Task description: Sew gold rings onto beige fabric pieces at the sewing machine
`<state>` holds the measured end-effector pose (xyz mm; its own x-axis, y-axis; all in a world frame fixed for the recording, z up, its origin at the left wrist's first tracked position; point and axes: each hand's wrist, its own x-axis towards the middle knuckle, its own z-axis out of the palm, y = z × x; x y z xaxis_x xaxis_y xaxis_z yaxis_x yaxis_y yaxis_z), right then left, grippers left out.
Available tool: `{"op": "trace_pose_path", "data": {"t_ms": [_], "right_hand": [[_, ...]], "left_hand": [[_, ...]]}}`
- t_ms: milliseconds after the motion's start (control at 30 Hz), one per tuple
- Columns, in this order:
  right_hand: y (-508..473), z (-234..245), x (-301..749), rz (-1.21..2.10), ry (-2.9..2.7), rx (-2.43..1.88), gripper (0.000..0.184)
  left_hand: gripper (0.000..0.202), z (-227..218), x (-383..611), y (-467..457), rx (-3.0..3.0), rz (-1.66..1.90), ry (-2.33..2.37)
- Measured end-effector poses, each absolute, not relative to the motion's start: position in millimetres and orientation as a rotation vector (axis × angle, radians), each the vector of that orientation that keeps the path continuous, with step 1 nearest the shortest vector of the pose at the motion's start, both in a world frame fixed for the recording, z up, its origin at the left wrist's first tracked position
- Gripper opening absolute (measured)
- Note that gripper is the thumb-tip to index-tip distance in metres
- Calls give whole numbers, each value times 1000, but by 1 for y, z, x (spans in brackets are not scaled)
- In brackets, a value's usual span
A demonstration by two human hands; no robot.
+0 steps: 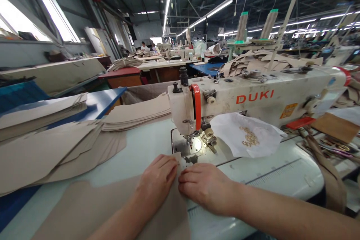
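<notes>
A beige fabric panel (pixel 109 202) lies across the pale green sewing table, its narrow corner close in front of the needle plate. Closed over the panel's edge near that corner is my left hand (pixel 157 178), with its fingers curled. My right hand (pixel 206 187) faces it from the other side, fingers pressed together and pinching the same panel's edge. The fingertips hide part of the grip. Just beyond both hands stands the presser foot (pixel 191 140) of a white sewing machine (pixel 225 93) marked DUKI; the fabric corner sits short of it.
Stacks of beige panels (pixel 42 146) spread over the left side and behind the machine. A white sheet (pixel 225 131) under the machine arm holds several small gold-coloured metal rings (pixel 249 138). Tools and a brown strap (pixel 327 172) are at right. Thread cones (pixel 242 26) stand behind.
</notes>
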<state>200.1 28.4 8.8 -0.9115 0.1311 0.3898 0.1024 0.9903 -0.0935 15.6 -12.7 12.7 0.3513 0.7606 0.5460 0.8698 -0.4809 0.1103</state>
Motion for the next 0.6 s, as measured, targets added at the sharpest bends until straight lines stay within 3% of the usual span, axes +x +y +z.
{"op": "trace_pose_path", "data": {"t_ms": [600], "right_hand": [[29, 8, 201, 82, -2738, -170, 16]], "left_hand": [[27, 11, 16, -11, -2394, -834, -1408]]}}
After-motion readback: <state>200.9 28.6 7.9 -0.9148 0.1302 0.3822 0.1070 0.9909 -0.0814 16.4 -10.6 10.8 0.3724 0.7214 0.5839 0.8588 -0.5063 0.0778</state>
